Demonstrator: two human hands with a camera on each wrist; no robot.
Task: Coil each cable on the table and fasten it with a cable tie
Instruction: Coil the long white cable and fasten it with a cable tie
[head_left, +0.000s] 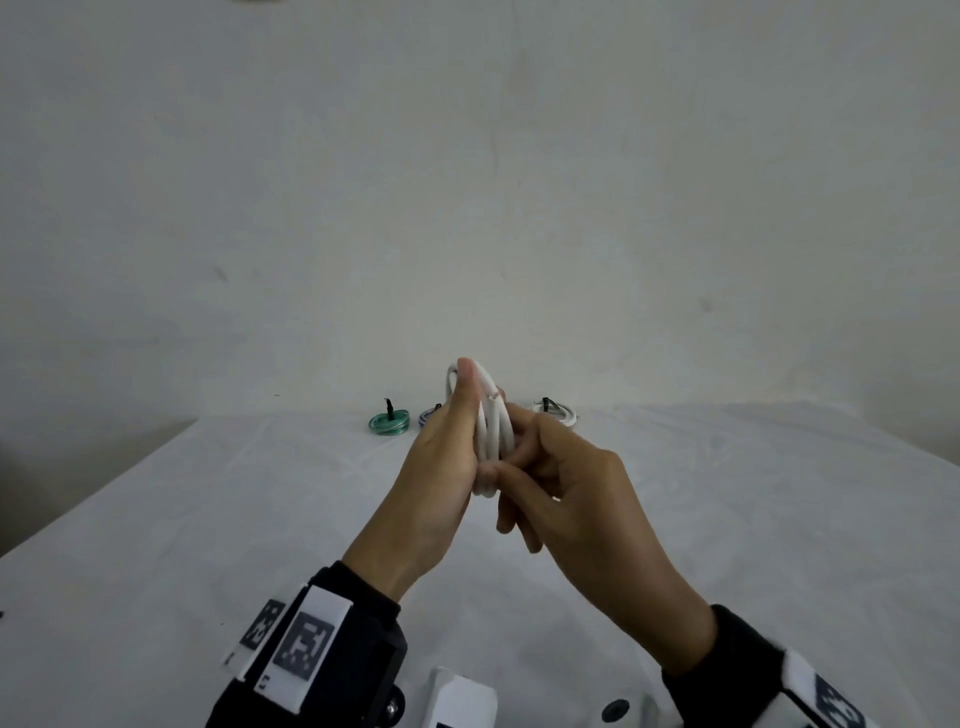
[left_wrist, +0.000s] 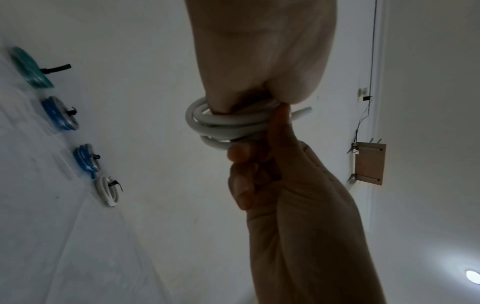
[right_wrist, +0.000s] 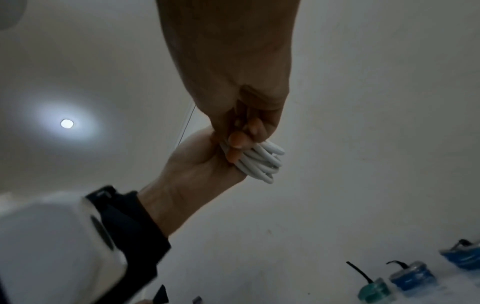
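Observation:
A white cable (head_left: 496, 426) wound into a small coil is held upright above the table between both hands. My left hand (head_left: 457, 415) grips it from the left, thumb lying up along the loops. My right hand (head_left: 524, 457) pinches the coil's lower right side with curled fingers. The left wrist view shows the cable's loops (left_wrist: 228, 125) under my left hand (left_wrist: 259, 78), one loose end sticking out right, with the right hand (left_wrist: 259, 164) below. In the right wrist view the coil (right_wrist: 262, 162) juts out between both hands. No cable tie shows in either hand.
Tied coils with black ties lie along the table's far edge: a green coil (head_left: 388, 422), a blue coil (head_left: 428, 415) partly behind my left hand, and a white coil (head_left: 558, 413). White cloth (head_left: 208, 519) covers the table; its left edge drops away. A white device (head_left: 457, 701) sits near me.

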